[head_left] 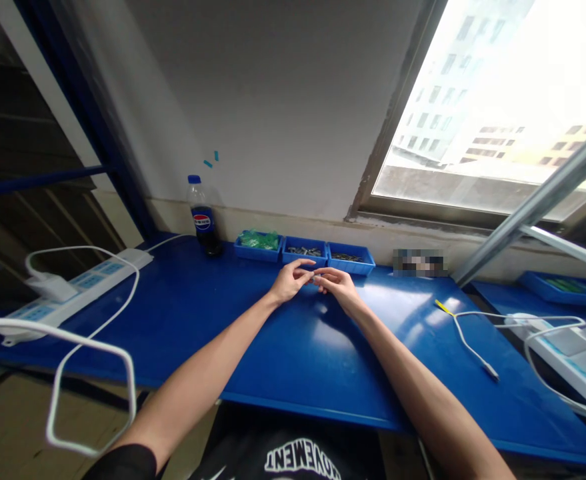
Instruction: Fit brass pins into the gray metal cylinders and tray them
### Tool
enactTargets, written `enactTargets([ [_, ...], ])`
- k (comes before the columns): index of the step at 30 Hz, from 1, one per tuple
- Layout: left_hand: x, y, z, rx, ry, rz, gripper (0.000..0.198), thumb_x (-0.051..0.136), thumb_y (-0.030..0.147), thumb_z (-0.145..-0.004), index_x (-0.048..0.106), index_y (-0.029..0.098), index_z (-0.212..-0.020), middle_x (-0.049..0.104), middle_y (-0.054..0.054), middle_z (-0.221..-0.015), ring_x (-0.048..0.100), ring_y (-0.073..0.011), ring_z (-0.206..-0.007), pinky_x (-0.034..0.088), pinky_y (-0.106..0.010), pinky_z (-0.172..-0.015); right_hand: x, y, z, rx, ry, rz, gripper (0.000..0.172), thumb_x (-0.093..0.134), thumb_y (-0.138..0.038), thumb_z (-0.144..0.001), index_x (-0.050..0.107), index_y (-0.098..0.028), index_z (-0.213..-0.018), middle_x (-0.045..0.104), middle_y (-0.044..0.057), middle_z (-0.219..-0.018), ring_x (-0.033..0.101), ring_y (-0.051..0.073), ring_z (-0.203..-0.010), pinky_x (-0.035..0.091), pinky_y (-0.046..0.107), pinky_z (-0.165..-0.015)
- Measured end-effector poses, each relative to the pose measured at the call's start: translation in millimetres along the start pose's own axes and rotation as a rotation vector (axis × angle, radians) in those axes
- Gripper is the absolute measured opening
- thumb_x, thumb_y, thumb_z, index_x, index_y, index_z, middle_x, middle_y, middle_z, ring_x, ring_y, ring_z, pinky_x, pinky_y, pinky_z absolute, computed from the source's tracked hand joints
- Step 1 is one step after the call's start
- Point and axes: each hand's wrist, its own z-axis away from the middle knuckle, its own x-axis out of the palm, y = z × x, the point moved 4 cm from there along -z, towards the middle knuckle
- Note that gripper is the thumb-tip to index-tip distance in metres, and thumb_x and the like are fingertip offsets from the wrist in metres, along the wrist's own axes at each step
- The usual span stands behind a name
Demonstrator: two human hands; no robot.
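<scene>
Dressed in a black short-sleeved top (293,437), seen only along the near edge of the view. Printed across the chest in white block capitals (303,460), upside down to the camera, legible as "OVEMENT", first letter hard to make out. Just left of the lettering, a thin white stroke (214,473) of further print, cut off by the frame. On the left arm (197,380), a black sleeve hem (123,463) at the near left corner, rounded and plain; bare from there out to the left grip (287,281). Right arm (413,380) bare along all that shows, out to the right grip (340,285). Slim fingers on both, too small for finer detail.
</scene>
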Motion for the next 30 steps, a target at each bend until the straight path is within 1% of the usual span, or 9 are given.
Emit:
enactTargets([
  [4, -5.3, -2, 0, 0.0, 0.091, -0.158, 0.034, 0.068, 0.039, -0.091, 0.07, 0.016, -0.116, 0.079, -0.007, -0.085, 0.076, -0.0187, -0.075, 0.061, -0.029, -0.073, -3, 4, -3, 0.043, 0.052, 0.034, 0.038, 0.085, -0.046, -0.071, 0.08, -0.016, -0.093, 0.07, 0.002, -0.065, 0.057, 0.014, -0.054, 0.045, 0.028, -0.054],
  [6, -11.0, -4, 0, 0.001, 0.15, -0.259, 0.026, 0.066, 0.036, -0.092, 0.072, 0.018, -0.109, 0.079, -0.006, -0.084, 0.076, -0.0188, -0.074, 0.061, -0.028, -0.072, -4, 1, -3, 0.02, 0.079, 0.017, 0.037, 0.085, -0.043, -0.072, 0.08, -0.016, -0.096, 0.071, 0.003, -0.069, 0.061, 0.015, -0.058, 0.049, 0.029, -0.058],
  [9, -17.9, -7, 0, -0.007, 0.187, -0.349, 0.019, 0.063, 0.031, -0.093, 0.073, 0.018, -0.103, 0.078, -0.006, -0.081, 0.076, -0.0185, -0.072, 0.06, -0.028, -0.071, -4, -8, -3, -0.099, 0.065, -0.117, 0.058, 0.086, -0.038, -0.074, 0.072, -0.024, -0.129, 0.078, 0.008, -0.113, 0.073, 0.023, -0.095, 0.058, 0.035, -0.086],
  [11, -20.4, -8, 1, -0.015, 0.196, -0.369, 0.017, 0.062, 0.029, -0.093, 0.073, 0.018, -0.101, 0.078, -0.006, -0.08, 0.075, -0.0181, -0.072, 0.06, -0.028, -0.072, -3, -12, -3, -0.147, 0.051, -0.192, 0.081, 0.087, -0.034, -0.074, 0.056, -0.032, -0.149, 0.065, 0.01, -0.143, 0.068, 0.028, -0.121, 0.054, 0.041, -0.103],
  [15, -19.8, -7, 2, 0.0, 0.176, -0.399, 0.018, 0.062, 0.027, -0.092, 0.073, 0.018, -0.102, 0.078, -0.005, -0.082, 0.075, -0.0177, -0.074, 0.06, -0.027, -0.074, -5, -7, -5, -0.135, 0.055, -0.219, 0.092, 0.087, -0.034, -0.073, 0.046, -0.035, -0.156, 0.051, 0.012, -0.158, 0.061, 0.033, -0.134, 0.05, 0.048, -0.111],
  [19, -17.5, -6, 3, 0.031, 0.152, -0.479, 0.017, 0.062, 0.026, -0.092, 0.075, 0.018, -0.099, 0.078, -0.005, -0.082, 0.074, -0.0178, -0.075, 0.058, -0.026, -0.073, -12, 6, -10, -0.145, 0.099, -0.101, 0.066, 0.082, -0.037, -0.077, 0.062, -0.027, -0.14, 0.063, 0.014, -0.146, 0.071, 0.03, -0.117, 0.054, 0.047, -0.105],
  [23, -14.6, -3, 3, 0.074, 0.13, -0.538, 0.016, 0.061, 0.023, -0.092, 0.076, 0.018, -0.095, 0.078, -0.005, -0.086, 0.072, -0.0171, -0.076, 0.055, -0.025, -0.073, -17, 15, -10, -0.207, 0.109, 0.329, 0.033, 0.067, -0.037, -0.087, 0.075, -0.02, -0.114, 0.079, 0.011, -0.109, 0.075, 0.023, -0.087, 0.059, 0.035, -0.082],
  [26, -10.1, 0, 5, 0.111, 0.073, -0.621, 0.018, 0.061, 0.027, -0.093, 0.075, 0.017, -0.088, 0.076, -0.004, -0.08, 0.067, -0.0154, -0.07, 0.049, -0.025, -0.068, -15, 17, -9, -0.23, 0.06, 0.519, 0.019, 0.067, -0.033, -0.085, 0.079, -0.019, -0.092, 0.076, 0.005, -0.08, 0.067, 0.019, -0.069, 0.052, 0.03, -0.066],
  [30, -2.2, 3, 8, 0.118, -0.077, -0.761, 0.028, 0.06, 0.034, -0.094, 0.068, 0.017, -0.073, 0.069, -0.003, -0.069, 0.06, -0.0142, -0.062, 0.039, -0.025, -0.061, -11, 14, -8, -0.247, 0.016, 0.589, 0.014, 0.068, -0.029, -0.083, 0.078, -0.019, -0.084, 0.072, 0.002, -0.073, 0.062, 0.016, -0.065, 0.046, 0.027, -0.063],
])
